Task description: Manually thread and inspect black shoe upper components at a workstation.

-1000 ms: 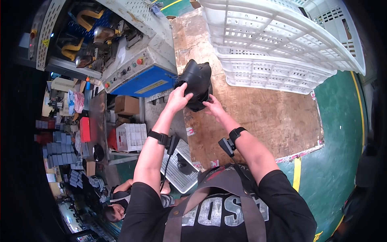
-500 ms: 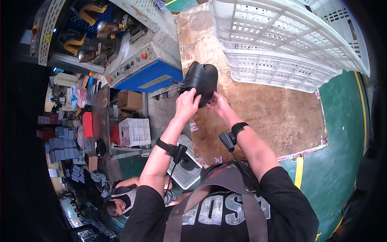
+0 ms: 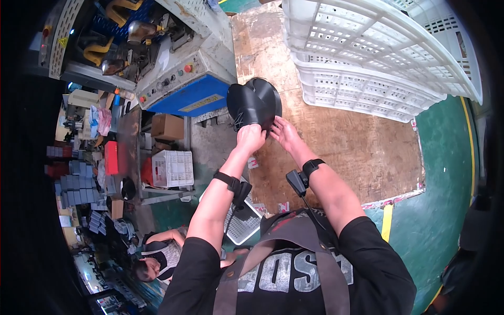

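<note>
Black leather shoe uppers (image 3: 253, 106) with loose laces are held up over the wooden board, beside the machine's blue front panel. They show two rounded lobes, and one piece seems to overlap another. My left hand (image 3: 251, 138) is closed around their near end, with its fingertips hidden by the black material. Close on the right, my right hand (image 3: 286, 134) has its fingers stretched out toward the uppers' edge, fingertips at or against it. I cannot tell how firmly they touch.
White plastic crates (image 3: 367, 86) stand at the far right of the wooden board (image 3: 346, 157). A machine (image 3: 181, 84) with knobs and a red button is at the upper left. A white basket (image 3: 244, 226) lies below my left forearm. A co-worker (image 3: 163, 254) is at the lower left.
The uppers have turned and shifted slightly left, so the laces show more. My left hand has moved down to their near end. My right hand's fingers have straightened and spread.
</note>
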A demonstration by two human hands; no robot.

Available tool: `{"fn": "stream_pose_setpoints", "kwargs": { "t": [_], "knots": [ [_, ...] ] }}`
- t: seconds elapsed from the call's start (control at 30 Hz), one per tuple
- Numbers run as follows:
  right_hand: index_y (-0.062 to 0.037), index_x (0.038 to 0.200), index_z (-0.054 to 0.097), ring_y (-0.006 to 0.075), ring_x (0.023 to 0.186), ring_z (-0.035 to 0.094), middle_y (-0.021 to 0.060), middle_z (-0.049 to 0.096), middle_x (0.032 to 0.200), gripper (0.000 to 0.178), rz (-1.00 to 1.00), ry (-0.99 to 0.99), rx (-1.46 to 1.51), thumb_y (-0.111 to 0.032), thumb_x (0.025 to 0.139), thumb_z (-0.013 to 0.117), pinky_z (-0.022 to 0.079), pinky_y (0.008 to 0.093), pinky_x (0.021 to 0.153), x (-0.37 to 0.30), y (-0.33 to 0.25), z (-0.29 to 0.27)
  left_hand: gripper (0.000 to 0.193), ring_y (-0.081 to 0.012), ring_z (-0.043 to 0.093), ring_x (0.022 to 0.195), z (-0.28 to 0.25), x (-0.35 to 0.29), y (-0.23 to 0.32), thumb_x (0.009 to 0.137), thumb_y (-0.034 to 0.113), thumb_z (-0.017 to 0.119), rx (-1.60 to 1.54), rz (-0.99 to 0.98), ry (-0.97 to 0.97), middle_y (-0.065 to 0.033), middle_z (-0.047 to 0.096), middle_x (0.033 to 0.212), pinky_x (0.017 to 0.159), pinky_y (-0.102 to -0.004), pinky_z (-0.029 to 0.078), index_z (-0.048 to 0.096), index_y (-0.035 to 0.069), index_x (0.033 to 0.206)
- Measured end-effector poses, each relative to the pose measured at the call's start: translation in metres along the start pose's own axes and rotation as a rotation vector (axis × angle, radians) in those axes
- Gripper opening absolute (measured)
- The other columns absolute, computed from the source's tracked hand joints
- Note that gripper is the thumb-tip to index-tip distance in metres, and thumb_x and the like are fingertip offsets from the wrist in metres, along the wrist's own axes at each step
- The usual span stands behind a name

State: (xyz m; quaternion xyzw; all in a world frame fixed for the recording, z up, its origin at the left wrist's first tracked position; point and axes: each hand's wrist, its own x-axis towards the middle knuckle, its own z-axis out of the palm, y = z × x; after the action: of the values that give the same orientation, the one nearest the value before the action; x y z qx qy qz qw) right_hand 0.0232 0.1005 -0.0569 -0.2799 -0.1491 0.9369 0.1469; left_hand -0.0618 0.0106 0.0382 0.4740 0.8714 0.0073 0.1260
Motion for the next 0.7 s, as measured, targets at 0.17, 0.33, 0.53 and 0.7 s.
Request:
{"fn": "stream_pose_setpoints", "kwargs": {
  "t": [0.17, 0.33, 0.53, 0.7],
  "knots": [
    [-0.0119, 0.136, 0.031, 0.0293, 0.132, 0.028, 0.0087, 0.026, 0.145, 0.054, 0.042, 0.26, -0.272, -0.029, 0.089, 0.052, 0.033, 0.0438, 0.101, 0.006, 0.01, -0.01, 0.036, -0.0331, 0.062, 0.089, 0.009, 0.007, -0.059, 0.078, 0.026, 0.064, -0.543, -0.176, 0.166, -0.0238, 0.063, 0.09, 0.08, -0.0397, 0.046, 0.06, -0.006, 0.094],
    [-0.0102, 0.138, 0.028, 0.0295, 0.134, 0.022, 0.011, 0.022, 0.147, 0.062, 0.102, 0.274, -0.282, -0.035, 0.087, 0.054, 0.03, 0.0448, 0.102, 0.021, 0.018, -0.038, 0.028, -0.0129, 0.057, 0.091, -0.013, -0.001, -0.068, 0.082, 0.013, 0.061, -1.105, -0.247, -0.022, -0.0047, 0.063, 0.1, 0.083, -0.0288, 0.043, 0.058, -0.001, 0.107],
    [-0.0081, 0.135, 0.033, 0.03, 0.132, 0.023, 0.0101, 0.029, 0.144, 0.069, 0.046, 0.292, -0.173, -0.045, 0.082, 0.059, 0.016, 0.0452, 0.107, 0.045, 0.028, -0.028, 0.029, -0.0137, 0.058, 0.086, 0.001, -0.016, -0.083, 0.08, 0.013, 0.064, -1.252, -0.224, 0.063, -0.0059, 0.064, 0.095, 0.081, -0.0289, 0.044, 0.059, -0.001, 0.105],
    [-0.0121, 0.121, 0.052, 0.0251, 0.12, 0.038, 0.0075, 0.053, 0.123, 0.062, 0.115, 0.287, -0.186, -0.049, 0.074, 0.069, 0.018, 0.0434, 0.105, 0.057, 0.02, -0.021, 0.034, -0.0145, 0.058, 0.086, -0.002, -0.018, -0.091, 0.076, 0.016, 0.068, -1.176, -0.311, -0.018, -0.0071, 0.064, 0.093, 0.079, -0.0293, 0.044, 0.059, -0.004, 0.102]
  ]
}}
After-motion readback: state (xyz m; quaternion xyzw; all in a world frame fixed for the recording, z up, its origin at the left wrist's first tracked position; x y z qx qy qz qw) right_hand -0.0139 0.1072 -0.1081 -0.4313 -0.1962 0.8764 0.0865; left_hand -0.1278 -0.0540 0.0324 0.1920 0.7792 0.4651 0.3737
